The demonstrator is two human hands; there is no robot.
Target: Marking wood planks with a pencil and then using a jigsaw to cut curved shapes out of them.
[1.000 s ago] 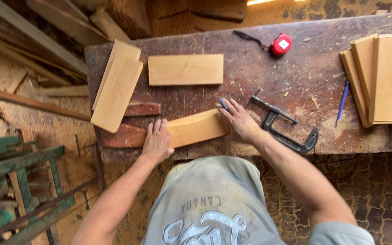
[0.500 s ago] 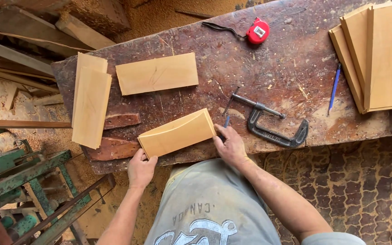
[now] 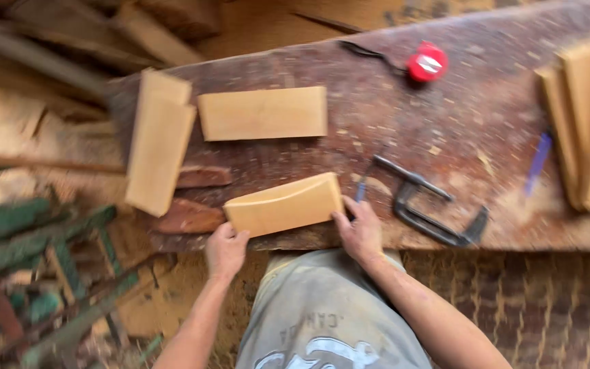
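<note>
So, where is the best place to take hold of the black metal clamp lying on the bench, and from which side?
Grip the black metal C-clamp by its long straight bar, around the middle, coming from above. It seems to lie flat on the worn wooden workbench, with the bar running diagonally and free of other things. The right hand is nearest, beside its screw end, so its fingers could probably close across the bar.

Workbench (image 3: 390, 109) bearing boards (image 3: 263, 113), clamp (image 3: 426, 205), tape measure (image 3: 427, 66)
</note>
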